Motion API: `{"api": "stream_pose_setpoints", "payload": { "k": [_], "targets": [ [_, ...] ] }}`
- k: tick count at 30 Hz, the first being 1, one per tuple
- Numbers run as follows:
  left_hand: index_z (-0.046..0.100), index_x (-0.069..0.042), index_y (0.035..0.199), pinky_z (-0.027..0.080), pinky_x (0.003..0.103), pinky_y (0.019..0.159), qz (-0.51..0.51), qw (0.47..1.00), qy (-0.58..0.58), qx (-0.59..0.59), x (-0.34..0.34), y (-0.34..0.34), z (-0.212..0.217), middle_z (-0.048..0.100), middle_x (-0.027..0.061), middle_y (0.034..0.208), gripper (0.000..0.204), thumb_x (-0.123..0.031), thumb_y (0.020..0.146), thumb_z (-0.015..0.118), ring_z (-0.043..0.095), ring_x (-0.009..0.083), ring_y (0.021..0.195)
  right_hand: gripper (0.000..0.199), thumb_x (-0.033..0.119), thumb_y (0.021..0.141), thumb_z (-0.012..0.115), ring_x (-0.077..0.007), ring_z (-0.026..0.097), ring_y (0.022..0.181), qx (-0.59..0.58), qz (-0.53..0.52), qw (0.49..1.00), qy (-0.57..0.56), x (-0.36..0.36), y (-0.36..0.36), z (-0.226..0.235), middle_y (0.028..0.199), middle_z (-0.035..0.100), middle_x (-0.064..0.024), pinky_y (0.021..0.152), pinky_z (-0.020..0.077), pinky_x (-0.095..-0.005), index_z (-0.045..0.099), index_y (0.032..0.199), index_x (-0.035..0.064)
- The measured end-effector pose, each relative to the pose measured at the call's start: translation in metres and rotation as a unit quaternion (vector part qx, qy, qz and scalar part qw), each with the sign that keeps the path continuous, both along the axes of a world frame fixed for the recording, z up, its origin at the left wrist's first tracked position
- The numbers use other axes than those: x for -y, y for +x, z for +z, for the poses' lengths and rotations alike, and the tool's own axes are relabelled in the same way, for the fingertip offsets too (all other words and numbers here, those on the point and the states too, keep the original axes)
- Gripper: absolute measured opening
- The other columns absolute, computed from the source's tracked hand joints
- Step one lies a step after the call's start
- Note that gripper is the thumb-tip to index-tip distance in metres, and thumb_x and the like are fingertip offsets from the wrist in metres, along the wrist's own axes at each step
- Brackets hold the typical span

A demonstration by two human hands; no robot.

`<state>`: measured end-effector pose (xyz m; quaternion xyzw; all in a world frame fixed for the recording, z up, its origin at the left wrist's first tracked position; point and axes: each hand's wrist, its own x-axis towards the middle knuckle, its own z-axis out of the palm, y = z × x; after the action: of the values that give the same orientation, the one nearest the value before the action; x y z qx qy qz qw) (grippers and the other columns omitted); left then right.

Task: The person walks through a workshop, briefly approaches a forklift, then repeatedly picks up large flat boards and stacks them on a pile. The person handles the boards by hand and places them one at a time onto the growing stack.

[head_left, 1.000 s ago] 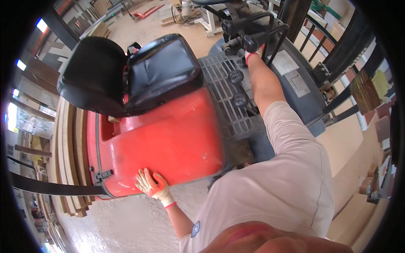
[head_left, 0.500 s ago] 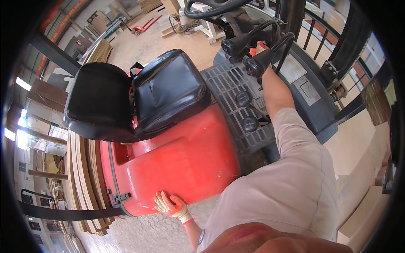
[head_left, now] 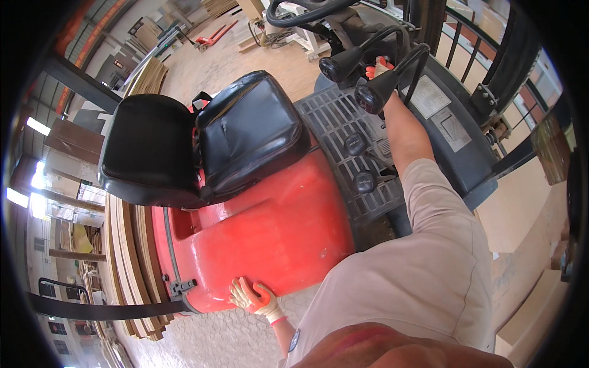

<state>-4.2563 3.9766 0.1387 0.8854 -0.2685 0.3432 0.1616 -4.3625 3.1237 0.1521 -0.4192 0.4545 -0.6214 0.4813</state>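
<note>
My left hand (head_left: 254, 298), in a cream work glove with an orange-red palm, is open against the lower edge of the red forklift hood (head_left: 264, 227). Its fingers are stretched out and hold nothing. My right arm reaches across to the forklift's controls. There my right hand (head_left: 383, 65), in a red-palmed glove, is partly hidden behind the black lever knobs (head_left: 371, 93). Its visible fingers look curled, but what they hold is hidden. Above the levers is the black steering wheel (head_left: 307, 21).
A black two-part seat (head_left: 248, 135) sits on the hood. Pedals (head_left: 365, 181) stand over the slotted floor plate (head_left: 331, 132). Long boards (head_left: 130, 257) are stacked behind the forklift. A red pallet jack (head_left: 218, 34) stands farther off, and pale panels (head_left: 515, 205) lie at the right.
The view has shifted slightly, so the forklift appears a little farther right. My left hand stays at the hood's edge, and my right hand stays among the levers.
</note>
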Motion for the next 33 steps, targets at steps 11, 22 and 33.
{"api": "stream_pose_setpoints", "payload": {
  "k": [11, 22, 33],
  "targets": [
    [0.066, -0.003, 0.137, 0.026, 0.061, 0.125, -0.006, 1.000, -0.009, 0.001, -0.003, -0.001, -0.005, 0.064, 0.0184, 0.145, 0.044, -0.015, 0.095, 0.064, 0.053, 0.0419, 0.141, 0.039, 0.051, 0.102, 0.067, -0.0205, 0.067, 0.059, -0.018, 0.021, 0.998, 0.054, -0.017, 0.000, 0.018, 0.080, 0.076, -0.0084, 0.052, 0.0503, -0.0388, 0.069, 0.112, 0.0131],
    [0.067, 0.006, 0.132, 0.047, 0.037, 0.114, -0.283, 0.805, -0.342, -0.394, 0.189, 0.033, 0.134, 0.068, 0.0159, 0.138, 0.032, -0.014, 0.111, 0.055, 0.063, 0.0232, 0.130, 0.048, 0.054, 0.095, 0.062, -0.0425, 0.072, 0.100, -0.341, 0.075, 0.927, -0.134, -0.099, 0.005, -0.022, 0.103, 0.077, -0.0196, 0.083, 0.0543, -0.0502, 0.073, 0.108, 0.0095],
    [0.071, 0.000, 0.132, 0.051, 0.027, 0.098, -0.641, 0.671, -0.275, -0.250, 0.500, -0.027, 0.298, 0.077, 0.0111, 0.119, 0.030, -0.013, 0.106, 0.065, 0.071, 0.0190, 0.113, 0.058, 0.052, 0.096, 0.057, -0.0356, 0.046, 0.147, -0.715, 0.142, 0.681, -0.071, -0.201, -0.154, -0.087, 0.159, 0.051, -0.0118, 0.118, 0.0385, -0.0536, 0.062, 0.140, 0.0137]
  ]
}}
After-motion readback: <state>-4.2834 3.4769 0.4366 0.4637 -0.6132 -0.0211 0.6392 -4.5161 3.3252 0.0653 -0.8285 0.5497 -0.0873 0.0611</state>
